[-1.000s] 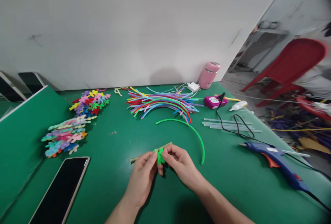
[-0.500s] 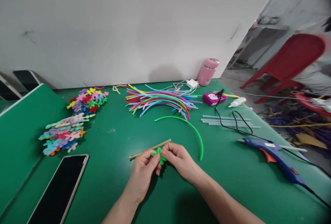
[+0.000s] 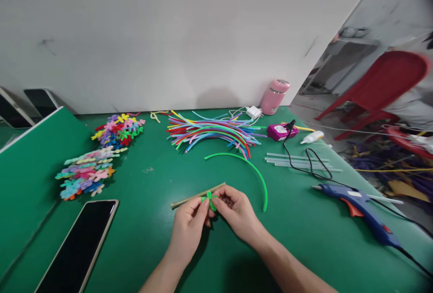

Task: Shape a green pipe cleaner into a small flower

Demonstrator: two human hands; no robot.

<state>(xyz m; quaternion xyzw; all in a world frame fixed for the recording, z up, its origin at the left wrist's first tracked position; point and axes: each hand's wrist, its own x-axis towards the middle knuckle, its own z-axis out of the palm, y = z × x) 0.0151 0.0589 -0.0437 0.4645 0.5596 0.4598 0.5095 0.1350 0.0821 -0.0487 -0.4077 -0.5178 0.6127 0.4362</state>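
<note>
Between my two hands is a small green pipe-cleaner flower [image 3: 209, 196] with looped petals. My left hand [image 3: 191, 225] pinches its left side with thumb and finger. On its right side, the thumb and fingertips of my right hand [image 3: 237, 214] are closed on it too. A thin tan stick [image 3: 179, 203] lies on the table just behind the hands, partly hidden by them. Curving to the right of my right hand is a loose green pipe cleaner [image 3: 259, 173]. Behind it rests a heap of multicoloured pipe cleaners [image 3: 213, 130].
Finished flowers lie in a bright pile [image 3: 118, 130] and a pastel pile [image 3: 89, 172] at left, near a phone [image 3: 79, 243]. At right are a blue glue gun [image 3: 358, 207], clear glue sticks [image 3: 301, 161], a purple power socket [image 3: 282, 131] and a pink flask [image 3: 274, 97].
The green flower has turned a little between my fingertips, and both hands have stayed closed on it. The whole view has shifted slightly.
</note>
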